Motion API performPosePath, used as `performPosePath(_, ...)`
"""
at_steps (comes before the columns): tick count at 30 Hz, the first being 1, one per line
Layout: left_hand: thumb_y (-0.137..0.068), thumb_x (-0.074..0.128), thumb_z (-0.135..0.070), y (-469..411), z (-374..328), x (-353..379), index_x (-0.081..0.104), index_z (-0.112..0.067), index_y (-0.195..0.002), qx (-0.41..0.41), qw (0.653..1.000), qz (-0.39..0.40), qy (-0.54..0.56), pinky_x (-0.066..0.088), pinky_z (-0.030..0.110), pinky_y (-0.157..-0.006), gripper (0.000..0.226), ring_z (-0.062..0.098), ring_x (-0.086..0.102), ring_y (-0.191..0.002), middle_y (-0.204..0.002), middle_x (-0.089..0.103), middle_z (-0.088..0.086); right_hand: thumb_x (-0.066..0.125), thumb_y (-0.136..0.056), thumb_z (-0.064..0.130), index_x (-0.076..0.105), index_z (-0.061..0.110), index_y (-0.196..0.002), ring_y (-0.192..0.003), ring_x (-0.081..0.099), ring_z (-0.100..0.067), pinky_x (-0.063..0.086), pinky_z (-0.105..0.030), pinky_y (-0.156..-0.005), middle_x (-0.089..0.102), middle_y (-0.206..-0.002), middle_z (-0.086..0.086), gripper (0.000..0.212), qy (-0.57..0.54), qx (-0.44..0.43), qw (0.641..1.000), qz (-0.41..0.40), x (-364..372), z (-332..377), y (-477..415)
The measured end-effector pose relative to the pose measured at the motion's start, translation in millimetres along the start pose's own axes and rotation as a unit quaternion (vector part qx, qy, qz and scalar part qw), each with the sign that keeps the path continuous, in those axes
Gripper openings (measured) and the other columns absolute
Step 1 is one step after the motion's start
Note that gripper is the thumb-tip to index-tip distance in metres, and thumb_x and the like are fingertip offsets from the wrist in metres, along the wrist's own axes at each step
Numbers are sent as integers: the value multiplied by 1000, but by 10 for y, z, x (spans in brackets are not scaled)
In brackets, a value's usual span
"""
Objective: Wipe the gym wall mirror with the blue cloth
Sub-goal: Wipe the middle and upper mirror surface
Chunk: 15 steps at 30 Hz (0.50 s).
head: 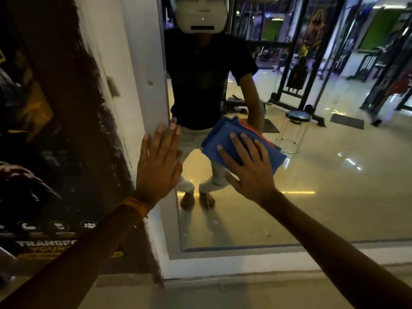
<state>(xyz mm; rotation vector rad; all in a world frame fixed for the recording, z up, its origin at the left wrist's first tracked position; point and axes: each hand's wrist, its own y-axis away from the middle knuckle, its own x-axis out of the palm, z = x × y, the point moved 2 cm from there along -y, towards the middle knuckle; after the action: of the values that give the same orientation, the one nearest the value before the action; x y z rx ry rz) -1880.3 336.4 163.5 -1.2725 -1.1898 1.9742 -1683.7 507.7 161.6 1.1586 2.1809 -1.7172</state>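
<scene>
The wall mirror [323, 186] fills the right of the head view, reaching down to a low ledge. A folded blue cloth [225, 139] with an orange edge lies flat against the glass at mid height. My right hand [249, 168] presses on the cloth with straight, spread fingers. My left hand [159, 161] rests flat, fingers straight, on the mirror's white left frame [149, 81], beside the cloth. The glass reflects me crouching with a white headset.
A dark poster [55, 141] covers the wall left of the frame. The white ledge [245, 262] runs along the mirror's bottom edge. Reflected in the glass are a round stool [297, 117], black gym racks [296, 74] and a shiny floor.
</scene>
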Motion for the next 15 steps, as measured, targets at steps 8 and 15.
performPosePath(8, -100, 49, -15, 125, -61, 307, 25, -3, -161, -7, 993, -116, -1, -3, 46, -129, 66, 34, 12, -158, -170, 16, 14, 44, -105, 49, 40, 27, -157, -154, 20, -38, 11, -60, -123, 29, -165, -13, 56, 52, -36, 992, -108, 230, -60, -102)
performPosePath(15, -99, 36, -20, 283, -85, 429, 17, -3, -163, 2, 988, -147, 54, -3, 41, -129, 68, 31, 6, -159, -171, 12, 15, 36, -107, 52, 34, 29, -159, -157, 16, -33, 15, -58, -124, 23, -169, -10, 57, 122, -143, 977, -101, 449, 65, 233)
